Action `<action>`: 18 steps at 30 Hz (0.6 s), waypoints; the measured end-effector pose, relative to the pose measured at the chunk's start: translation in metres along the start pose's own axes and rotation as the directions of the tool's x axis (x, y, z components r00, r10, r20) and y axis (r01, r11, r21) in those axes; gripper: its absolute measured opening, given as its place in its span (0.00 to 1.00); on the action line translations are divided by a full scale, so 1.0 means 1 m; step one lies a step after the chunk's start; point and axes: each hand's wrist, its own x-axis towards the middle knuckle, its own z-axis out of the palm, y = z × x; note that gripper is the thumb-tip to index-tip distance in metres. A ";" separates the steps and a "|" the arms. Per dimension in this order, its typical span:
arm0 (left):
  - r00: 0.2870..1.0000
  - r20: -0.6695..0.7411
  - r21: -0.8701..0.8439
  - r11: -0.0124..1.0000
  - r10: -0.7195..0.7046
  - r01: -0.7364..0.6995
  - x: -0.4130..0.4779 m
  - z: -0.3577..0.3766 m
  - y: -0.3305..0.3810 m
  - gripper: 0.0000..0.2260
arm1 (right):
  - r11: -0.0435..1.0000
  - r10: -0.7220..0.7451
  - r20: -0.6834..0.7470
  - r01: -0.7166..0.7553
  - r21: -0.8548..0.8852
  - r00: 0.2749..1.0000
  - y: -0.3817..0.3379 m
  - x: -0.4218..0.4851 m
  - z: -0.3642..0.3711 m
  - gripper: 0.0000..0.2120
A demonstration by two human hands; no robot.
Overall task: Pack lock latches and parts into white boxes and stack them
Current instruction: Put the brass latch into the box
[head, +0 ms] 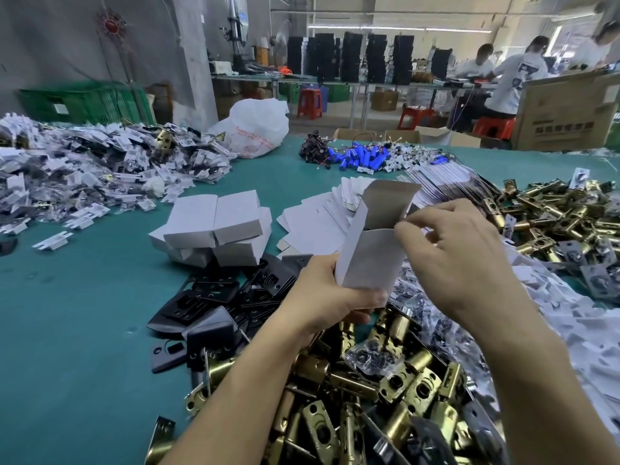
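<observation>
holding an open white box (pixel 369 260) upright over the brass latches (pixel 385 391), both hands on it

far left on the tabletop (pixel 84 313) sits the stack of closed boxes (pixel 214 226), well apart from the hands. the left hand (pixel 322 297) wraps the box's lower end, so its long axis runs up and away, mouth on top, lid flap raised. the right hand (pixel 459 250) is nearer that mouth, fingertips pinching at its right edge, on what looks like a side flap. closing looks next to me, then a carry leftward, the left hand's side.
</observation>
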 end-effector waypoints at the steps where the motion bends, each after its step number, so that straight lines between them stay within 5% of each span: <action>1: 1.000 -0.013 -0.005 1.000 -0.008 0.008 0.000 0.000 0.000 0.14 | 1.000 0.000 0.009 0.000 0.026 1.000 0.001 0.000 0.001 0.06; 6: 0.978 -0.205 -0.071 0.997 -0.045 0.032 0.002 -0.004 0.004 0.14 | 0.925 0.140 -0.056 -0.110 0.364 0.989 0.002 0.000 0.001 0.05; 9: 0.912 -0.407 -0.075 0.997 -0.037 0.007 0.004 -0.011 0.007 0.15 | 0.986 0.113 0.189 -0.134 0.101 0.975 0.010 0.003 0.012 0.06; 12: 0.825 -0.565 -0.163 0.983 -0.025 -0.082 0.004 -0.021 0.017 0.12 | 0.983 0.141 0.439 -0.072 -0.169 0.888 0.012 0.014 0.035 0.06; 18: 0.834 -0.551 -0.181 0.972 0.023 -0.147 -0.003 -0.042 0.044 0.08 | 0.957 -0.074 0.545 0.212 -0.196 0.835 -0.011 0.032 0.098 0.16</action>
